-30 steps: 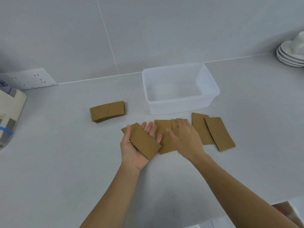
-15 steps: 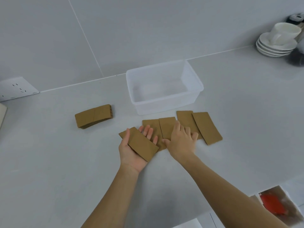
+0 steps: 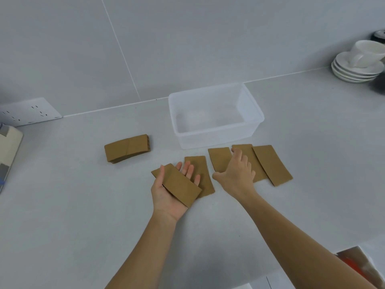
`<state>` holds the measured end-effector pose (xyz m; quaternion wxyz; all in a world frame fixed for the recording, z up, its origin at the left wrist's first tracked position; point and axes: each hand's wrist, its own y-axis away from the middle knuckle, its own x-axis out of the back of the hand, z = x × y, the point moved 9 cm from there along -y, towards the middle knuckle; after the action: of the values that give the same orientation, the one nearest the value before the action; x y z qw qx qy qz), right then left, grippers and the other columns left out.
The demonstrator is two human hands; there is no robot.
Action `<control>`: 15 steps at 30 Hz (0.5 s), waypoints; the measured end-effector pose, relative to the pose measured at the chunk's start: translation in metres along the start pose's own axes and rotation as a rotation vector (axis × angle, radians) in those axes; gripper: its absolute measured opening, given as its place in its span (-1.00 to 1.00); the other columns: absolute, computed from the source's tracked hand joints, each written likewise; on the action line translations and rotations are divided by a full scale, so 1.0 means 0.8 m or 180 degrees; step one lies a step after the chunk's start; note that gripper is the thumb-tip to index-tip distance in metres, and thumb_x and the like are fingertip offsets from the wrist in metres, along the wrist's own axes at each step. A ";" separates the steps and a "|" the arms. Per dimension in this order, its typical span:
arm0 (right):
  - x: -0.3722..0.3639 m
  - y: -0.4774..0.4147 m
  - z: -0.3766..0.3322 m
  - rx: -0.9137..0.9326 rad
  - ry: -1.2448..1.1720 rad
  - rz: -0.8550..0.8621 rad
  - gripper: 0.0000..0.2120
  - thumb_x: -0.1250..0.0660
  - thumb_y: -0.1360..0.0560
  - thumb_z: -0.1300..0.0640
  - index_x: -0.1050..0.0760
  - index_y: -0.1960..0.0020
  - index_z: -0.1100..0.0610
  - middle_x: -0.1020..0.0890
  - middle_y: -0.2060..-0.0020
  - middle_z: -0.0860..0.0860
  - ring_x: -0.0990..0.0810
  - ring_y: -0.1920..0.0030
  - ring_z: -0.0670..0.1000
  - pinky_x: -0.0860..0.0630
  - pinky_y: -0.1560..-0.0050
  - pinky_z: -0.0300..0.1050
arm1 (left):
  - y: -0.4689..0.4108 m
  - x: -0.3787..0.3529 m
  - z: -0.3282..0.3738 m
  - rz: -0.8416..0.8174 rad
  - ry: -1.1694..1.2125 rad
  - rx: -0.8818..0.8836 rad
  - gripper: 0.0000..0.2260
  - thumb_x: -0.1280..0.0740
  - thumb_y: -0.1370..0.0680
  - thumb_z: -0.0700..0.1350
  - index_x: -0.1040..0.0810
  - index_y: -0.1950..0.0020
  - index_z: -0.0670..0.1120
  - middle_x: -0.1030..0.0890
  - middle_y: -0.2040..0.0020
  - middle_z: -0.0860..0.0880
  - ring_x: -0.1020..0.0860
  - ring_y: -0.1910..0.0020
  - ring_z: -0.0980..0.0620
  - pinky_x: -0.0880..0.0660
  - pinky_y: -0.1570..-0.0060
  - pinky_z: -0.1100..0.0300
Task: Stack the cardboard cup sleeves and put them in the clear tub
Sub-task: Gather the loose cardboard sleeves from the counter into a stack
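Left hand [image 3: 168,195] pins one cup sleeve [image 3: 179,184] under its thumb; right hand [image 3: 237,174] half-covers two flat sleeves [image 3: 220,159], can't tell if it grips.

Grey counter [image 3: 73,205]: clear tub [image 3: 216,140], sleeve stack [image 3: 127,148], loose sleeves [image 3: 270,163], saucers [image 3: 354,74]

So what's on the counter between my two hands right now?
In the head view, one flat sleeve lies between the left hand and right hand, partly under the held sleeve.
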<state>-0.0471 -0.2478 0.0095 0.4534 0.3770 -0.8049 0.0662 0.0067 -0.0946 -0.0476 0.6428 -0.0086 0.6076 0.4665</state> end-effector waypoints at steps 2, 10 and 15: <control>0.005 0.006 -0.018 0.0226 -0.0205 -0.0008 -0.29 -0.36 -0.35 0.14 -0.13 -0.41 0.15 -0.37 -0.27 0.11 -0.33 -0.28 0.13 -0.22 -0.29 0.03 | 0.000 -0.003 0.000 -0.0029 0.0008 0.0014 -0.49 -0.29 -0.47 0.16 -0.48 -0.30 -0.14 -0.61 -0.20 -0.14 -0.56 -0.20 -0.09 -0.42 -0.24 -0.13; -0.020 0.060 -0.082 0.1046 -0.0621 -0.0445 -0.45 -0.33 -0.41 0.09 -0.24 -0.34 0.14 -0.39 -0.22 0.03 -0.35 -0.23 0.04 -0.33 -0.30 0.03 | 0.005 -0.011 0.001 -0.0250 -0.0248 0.0087 -0.41 -0.25 -0.41 0.31 -0.57 -0.19 -0.12 -0.66 -0.09 -0.14 -0.63 -0.05 -0.16 -0.54 -0.01 -0.05; -0.055 0.078 -0.091 0.1301 -0.0261 -0.0661 -0.52 -0.29 -0.45 0.05 -0.26 -0.31 0.14 -0.37 -0.25 0.03 -0.34 -0.25 0.03 -0.27 -0.31 -0.09 | 0.008 -0.010 0.006 -0.0408 -0.0356 0.0044 -0.35 -0.25 -0.41 0.28 -0.47 -0.32 -0.15 -0.56 -0.25 -0.10 -0.50 -0.27 -0.13 -0.29 -0.37 -0.07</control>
<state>-0.0253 -0.1471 0.0322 0.3389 0.5442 -0.7495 0.1654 0.0078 -0.0927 -0.0362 0.7043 -0.0169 0.5721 0.4199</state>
